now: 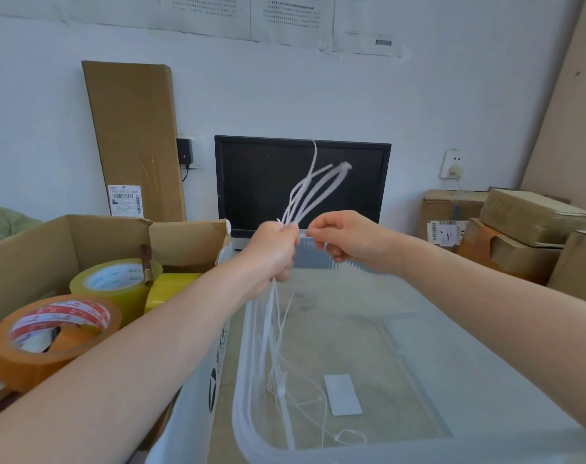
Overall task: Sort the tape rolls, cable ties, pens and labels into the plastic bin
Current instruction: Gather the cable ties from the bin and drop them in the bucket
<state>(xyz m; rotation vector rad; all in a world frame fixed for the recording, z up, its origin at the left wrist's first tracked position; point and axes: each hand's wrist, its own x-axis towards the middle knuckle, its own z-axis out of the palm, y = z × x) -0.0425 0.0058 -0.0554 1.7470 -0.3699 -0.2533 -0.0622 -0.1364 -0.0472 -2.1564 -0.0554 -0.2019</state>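
My left hand [274,252] grips a bundle of white cable ties [305,190] above the clear plastic bin [251,426]; their ends arch up in front of the monitor and their tails hang down into the bin. My right hand [338,237] is just right of the left, fingers curled, pinching some of the ties. A white label [342,394] and a few loose cable ties [321,426] lie on the bin's floor. In the cardboard box [30,249] at left sit a brown tape roll [50,339], a yellow-green tape roll [116,284] and a yellow roll [171,288].
A black monitor [261,182] stands behind the bin. A tall flat carton [134,128] leans on the wall at back left. Stacked cardboard parcels [519,229] fill the back right. A brown pen-like stick [146,262] pokes up in the box.
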